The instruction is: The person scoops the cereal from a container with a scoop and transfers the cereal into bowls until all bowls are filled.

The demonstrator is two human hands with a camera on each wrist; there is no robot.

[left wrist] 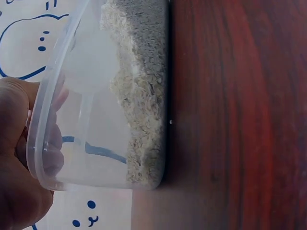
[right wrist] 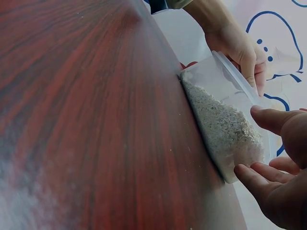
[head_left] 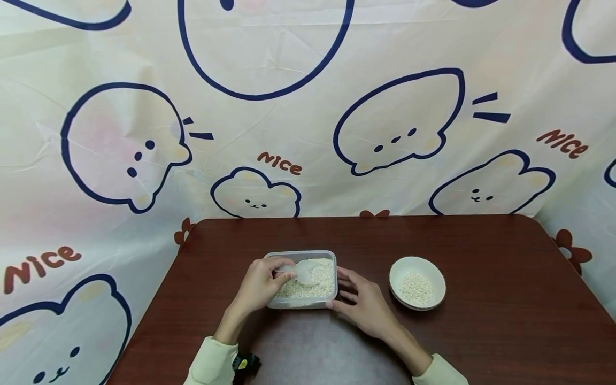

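A clear plastic container [head_left: 302, 305] stands on the table with rice [head_left: 320, 278] inside, heaped unevenly. My left hand [head_left: 259, 284] reaches over its left rim and pinches the handle of a translucent white spoon [head_left: 306, 271]. The spoon's bowl is inside the container, just over the rice; in the left wrist view it shows hazily through the wall. Against the container's right end rests my right hand [head_left: 367, 307], its thumb at the near corner and its extended fingers along the side wall. A white bowl [head_left: 417, 263] with some rice in it sits right of that hand.
The dark red-brown table [head_left: 486, 278] extends behind and to both sides of the container. A few loose grains lie on it near the container. A patterned cloth [head_left: 317, 128] with cartoon drawings hangs behind the table's far edge.
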